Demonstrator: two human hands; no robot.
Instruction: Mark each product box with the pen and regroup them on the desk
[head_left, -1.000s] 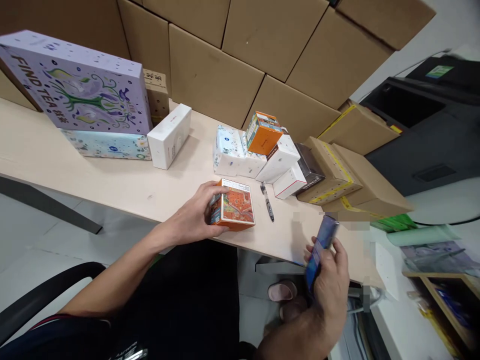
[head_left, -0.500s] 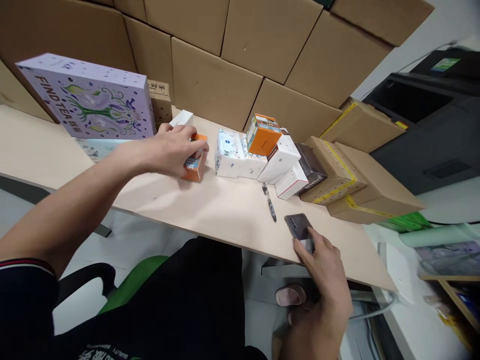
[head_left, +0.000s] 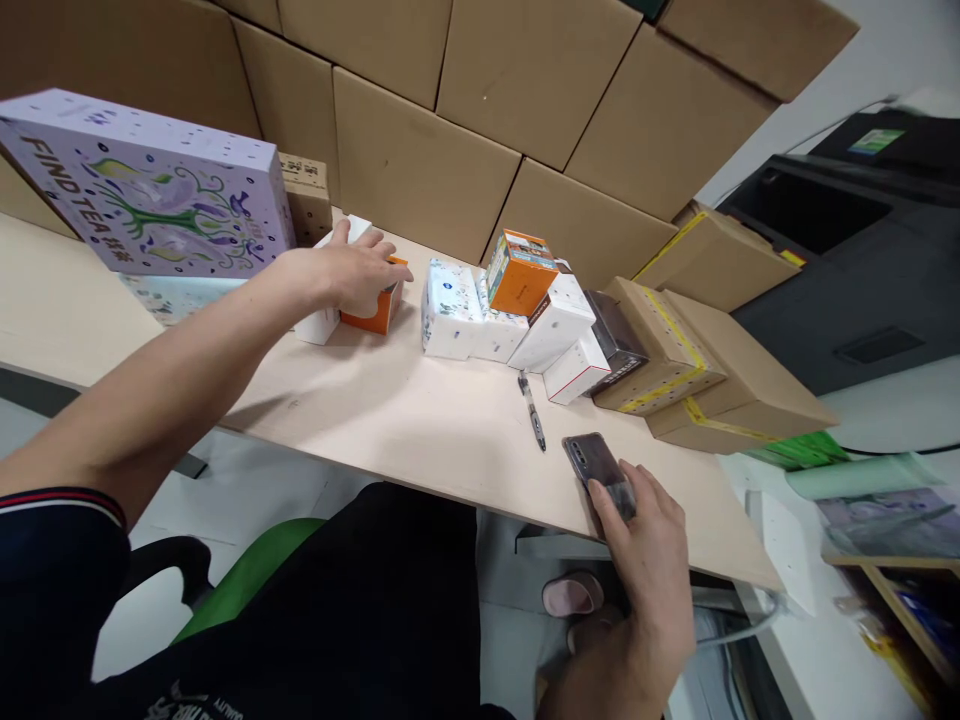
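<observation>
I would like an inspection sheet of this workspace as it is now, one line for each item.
Surface: pale wooden desk.
Job's things: orange box beside a white box; smartphone flat near the front edge.
Clutter: pen, purple tea box, pile of small boxes, taped parcels.
Hands: left hand grips the orange box from above; right hand lies on the smartphone, grip unclear.
Cables: pale cable under the desk's right end.
Surroundings: stacked cardboard cartons, black printer, green chair.
</observation>
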